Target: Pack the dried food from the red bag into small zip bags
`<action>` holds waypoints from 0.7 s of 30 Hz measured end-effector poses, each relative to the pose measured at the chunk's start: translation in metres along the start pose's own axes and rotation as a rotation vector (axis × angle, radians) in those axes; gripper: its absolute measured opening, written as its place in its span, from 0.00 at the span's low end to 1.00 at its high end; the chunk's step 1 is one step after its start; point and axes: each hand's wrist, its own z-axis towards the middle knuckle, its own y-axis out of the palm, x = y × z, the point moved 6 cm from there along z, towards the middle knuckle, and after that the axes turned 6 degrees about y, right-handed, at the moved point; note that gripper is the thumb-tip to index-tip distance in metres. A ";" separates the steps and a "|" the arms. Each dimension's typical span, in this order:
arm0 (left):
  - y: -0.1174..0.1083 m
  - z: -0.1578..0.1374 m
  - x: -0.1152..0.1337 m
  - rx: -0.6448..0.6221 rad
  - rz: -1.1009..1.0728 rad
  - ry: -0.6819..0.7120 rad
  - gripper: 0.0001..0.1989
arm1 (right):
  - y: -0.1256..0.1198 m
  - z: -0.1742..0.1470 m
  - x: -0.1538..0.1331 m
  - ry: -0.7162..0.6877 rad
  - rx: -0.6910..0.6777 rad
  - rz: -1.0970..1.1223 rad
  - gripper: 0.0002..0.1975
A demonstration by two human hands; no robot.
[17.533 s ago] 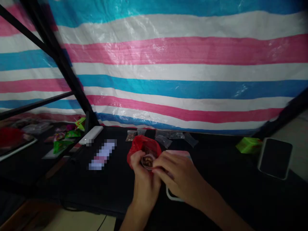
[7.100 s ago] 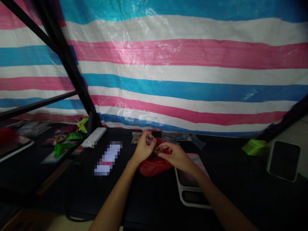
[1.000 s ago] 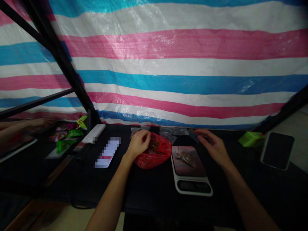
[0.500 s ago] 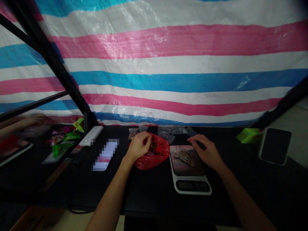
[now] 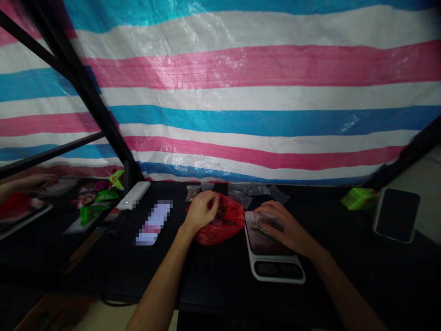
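My left hand (image 5: 204, 211) rests over the left side of an open red plastic bag (image 5: 210, 235), its fingers curled and thumb and forefinger pressed together. What those fingertips hold, if anything, is hidden. Inside the bag lie dark brown bits (image 5: 222, 211). Above a white kitchen scale (image 5: 275, 250) with a dark display, my right hand (image 5: 282, 225) reaches over a small clear bag (image 5: 259, 225) on the weighing plate. Its thumb covers part of that small bag, and the fingers are spread apart from the thumb. Whether it grips the bag is unclear.
Several small clear bags (image 5: 239, 198) lie along the back of the black table. A phone (image 5: 155, 223) and a white device (image 5: 134, 195) lie on the left. On the right stand a green box (image 5: 358, 198) and a dark-screened device (image 5: 396, 214). Another person's hand (image 5: 39, 181) works far left.
My right hand has moved left and down from the scale's right edge to over the small clear bag. My left hand stays at the red bag. The view has shifted slightly.
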 end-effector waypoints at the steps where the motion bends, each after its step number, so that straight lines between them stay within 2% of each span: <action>1: -0.001 0.000 0.000 0.004 0.001 -0.003 0.09 | 0.002 0.000 0.001 0.013 -0.013 -0.026 0.19; 5: -0.004 0.000 -0.002 0.027 0.001 -0.020 0.09 | 0.009 -0.001 0.005 0.062 -0.037 -0.105 0.25; 9: -0.006 0.000 -0.005 0.038 -0.002 -0.030 0.08 | 0.011 -0.002 0.002 0.108 -0.033 -0.054 0.19; 12: -0.008 0.000 -0.008 0.054 -0.007 -0.041 0.09 | 0.008 0.005 -0.012 0.106 0.007 0.035 0.18; 16: -0.010 -0.001 -0.013 0.071 -0.015 -0.059 0.09 | 0.016 0.031 -0.041 0.037 0.007 0.037 0.22; 21: -0.015 -0.002 -0.020 0.112 -0.018 -0.084 0.09 | 0.046 0.073 -0.057 -0.072 -0.053 -0.200 0.28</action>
